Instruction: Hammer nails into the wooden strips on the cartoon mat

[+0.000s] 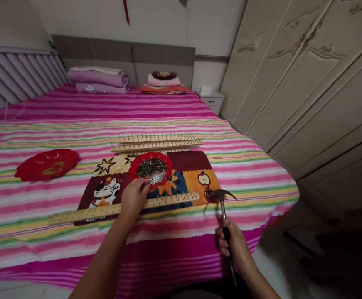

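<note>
First comes a big stripy bed (168,108), with a bright picture mat (190,164) on it, spiky wooden strips (156,145) by the mat's far edge, and one long wooden strip (165,202) across its near side, spiky only toward the right end. Off to the right is a claw hammer (223,209), and on the mat sits a wavy red dish (133,169). The right hand (236,244) has its grip wrapped around the hammer's black handle; the left hand (133,199) is at the dish's near edge, by the loose nails (151,168) in it, but I can't tell if its grip pinches one.
</note>
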The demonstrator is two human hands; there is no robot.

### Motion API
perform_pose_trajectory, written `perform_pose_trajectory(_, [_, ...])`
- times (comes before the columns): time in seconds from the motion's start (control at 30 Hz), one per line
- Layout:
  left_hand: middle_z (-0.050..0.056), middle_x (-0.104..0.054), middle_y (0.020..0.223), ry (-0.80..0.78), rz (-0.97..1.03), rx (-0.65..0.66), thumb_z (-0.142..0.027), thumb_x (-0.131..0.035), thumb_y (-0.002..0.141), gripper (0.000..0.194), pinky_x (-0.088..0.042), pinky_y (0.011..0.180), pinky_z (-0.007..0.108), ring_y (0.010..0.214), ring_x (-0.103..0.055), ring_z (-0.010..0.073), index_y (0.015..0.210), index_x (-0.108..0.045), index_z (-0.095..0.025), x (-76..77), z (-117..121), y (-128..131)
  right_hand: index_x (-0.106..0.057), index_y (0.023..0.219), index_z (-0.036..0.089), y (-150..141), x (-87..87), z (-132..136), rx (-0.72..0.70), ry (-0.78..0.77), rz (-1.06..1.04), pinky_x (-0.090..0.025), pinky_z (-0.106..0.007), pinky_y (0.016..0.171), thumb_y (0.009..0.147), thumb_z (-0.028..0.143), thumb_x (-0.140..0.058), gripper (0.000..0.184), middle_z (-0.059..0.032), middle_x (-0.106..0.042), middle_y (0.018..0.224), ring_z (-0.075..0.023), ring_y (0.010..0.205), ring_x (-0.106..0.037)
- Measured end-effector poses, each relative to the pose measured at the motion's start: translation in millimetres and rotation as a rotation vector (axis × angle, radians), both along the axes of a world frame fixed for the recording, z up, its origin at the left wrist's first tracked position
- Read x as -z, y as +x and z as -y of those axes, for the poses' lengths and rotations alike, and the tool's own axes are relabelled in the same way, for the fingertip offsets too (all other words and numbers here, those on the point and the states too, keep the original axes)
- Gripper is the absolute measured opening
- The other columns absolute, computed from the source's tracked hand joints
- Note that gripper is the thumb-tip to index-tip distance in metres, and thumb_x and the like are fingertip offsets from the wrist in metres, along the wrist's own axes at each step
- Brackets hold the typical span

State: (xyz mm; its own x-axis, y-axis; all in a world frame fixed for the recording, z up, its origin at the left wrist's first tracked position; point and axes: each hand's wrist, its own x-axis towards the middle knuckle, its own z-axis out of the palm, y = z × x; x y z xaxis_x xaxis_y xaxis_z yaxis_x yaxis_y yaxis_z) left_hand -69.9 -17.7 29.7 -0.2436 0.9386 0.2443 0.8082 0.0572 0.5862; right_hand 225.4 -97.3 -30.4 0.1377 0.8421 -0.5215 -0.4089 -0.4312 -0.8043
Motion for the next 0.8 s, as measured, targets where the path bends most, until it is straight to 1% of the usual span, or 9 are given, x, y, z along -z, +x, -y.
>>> perform_pose_trajectory(0.07, [0.006, -0.067, 0.089, -0.063, -0.153, 0.066, -0.025, -0.050, 0.074, 0.020, -0.041, 0.074, 0.027, 0.084, -0.058, 0.0194, 0.082, -0.068, -0.022, -5.6, -18.5, -0.8, -0.055, 0.103, 0.023, -0.9, 8.4, 0.9, 0.021, 0.017, -0.033, -0.016, -0.010, 0.030, 0.071, 0.050, -0.060, 0.042, 0.0098, -0.042, 0.051, -0.0024, 0.033, -0.029])
perform_pose_trajectory(0.13, [0.006, -0.068, 0.087, -0.181, -0.263, 0.133, -0.021, -0.053, 0.069, 0.019, -0.040, 0.070, 0.026, 0.081, -0.059, 0.0200, 0.078, -0.069, -0.022, -7.0, -36.4, 1.1, -0.055, 0.104, 0.024, -2.4, 12.3, 1.0, 0.032, 0.028, -0.041, -0.016, -0.010, 0.030, 0.071, 0.051, -0.060, 0.043, 0.0098, -0.042, 0.051, -0.0023, 0.033, -0.029])
perform_pose_trajectory(0.23, [0.005, -0.067, 0.071, -0.319, -0.320, 0.143, -0.018, -0.054, 0.066, 0.016, -0.037, 0.060, 0.025, 0.069, -0.059, 0.0190, 0.069, -0.068, -0.023, -3.8, -55.1, 5.5, -0.054, 0.104, 0.024, -2.9, 13.2, 0.5, 0.029, 0.028, -0.065, -0.015, -0.011, 0.030, 0.071, 0.051, -0.060, 0.043, 0.0098, -0.042, 0.050, -0.0023, 0.033, -0.029])
perform_pose_trajectory(0.33, [0.005, -0.062, 0.056, -0.328, -0.314, 0.133, -0.018, -0.052, 0.066, 0.015, -0.034, 0.055, 0.024, 0.060, -0.057, 0.0178, 0.060, -0.065, -0.022, -0.4, -60.6, 6.6, -0.053, 0.106, 0.025, -1.3, 13.0, 0.2, 0.020, 0.026, -0.071, -0.015, -0.011, 0.031, 0.072, 0.051, -0.059, 0.044, 0.0096, -0.042, 0.050, -0.0026, 0.033, -0.029])
perform_pose_trajectory(0.4, [0.004, -0.061, 0.055, -0.306, -0.287, 0.152, -0.017, -0.051, 0.066, 0.015, -0.033, 0.054, 0.023, 0.058, -0.056, 0.0167, 0.058, -0.063, -0.021, -0.3, -58.9, 4.7, -0.053, 0.106, 0.025, -0.2, 13.4, 0.1, 0.019, 0.028, -0.067, -0.016, -0.011, 0.030, 0.072, 0.051, -0.059, 0.044, 0.0095, -0.043, 0.051, -0.0028, 0.033, -0.030])
perform_pose_trajectory(0.47, [0.003, -0.063, 0.059, -0.284, -0.220, 0.168, -0.018, -0.050, 0.066, 0.014, -0.034, 0.054, 0.023, 0.058, -0.055, 0.0157, 0.060, -0.062, -0.021, -1.9, -55.3, 1.3, -0.053, 0.107, 0.025, 0.2, 14.1, 0.0, 0.018, 0.028, -0.069, -0.017, -0.011, 0.030, 0.072, 0.051, -0.059, 0.044, 0.0095, -0.043, 0.051, -0.0029, 0.034, -0.030])
perform_pose_trajectory(0.6, [0.000, -0.066, 0.066, -0.205, 0.021, 0.136, -0.025, -0.053, 0.067, 0.010, -0.037, 0.058, 0.023, 0.060, -0.056, 0.0146, 0.066, -0.062, -0.022, -9.1, -48.2, -6.1, -0.053, 0.107, 0.025, -0.2, 15.6, -0.5, 0.012, 0.032, -0.065, -0.017, -0.011, 0.030, 0.073, 0.051, -0.058, 0.043, 0.0096, -0.043, 0.051, -0.0028, 0.034, -0.029])
perform_pose_trajectory(0.7, [-0.001, -0.064, 0.062, -0.159, 0.190, 0.069, -0.030, -0.056, 0.062, 0.010, -0.038, 0.058, 0.023, 0.060, -0.056, 0.0145, 0.064, -0.061, -0.021, -15.9, -42.1, -10.0, -0.053, 0.106, 0.024, -0.6, 16.8, -1.1, 0.020, 0.041, -0.064, -0.017, -0.010, 0.030, 0.072, 0.050, -0.059, 0.043, 0.0096, -0.042, 0.050, -0.0025, 0.033, -0.029])
perform_pose_trajectory(0.8, [-0.003, -0.059, 0.055, -0.111, 0.432, 0.023, -0.035, -0.060, 0.058, 0.020, -0.037, 0.054, 0.023, 0.054, -0.053, 0.0127, 0.069, -0.061, -0.019, -20.1, -30.4, -13.6, -0.054, 0.105, 0.024, -1.1, 17.0, -1.8, 0.019, 0.047, -0.085, -0.016, -0.011, 0.029, 0.072, 0.051, -0.059, 0.043, 0.0099, -0.042, 0.050, -0.0021, 0.032, -0.027])
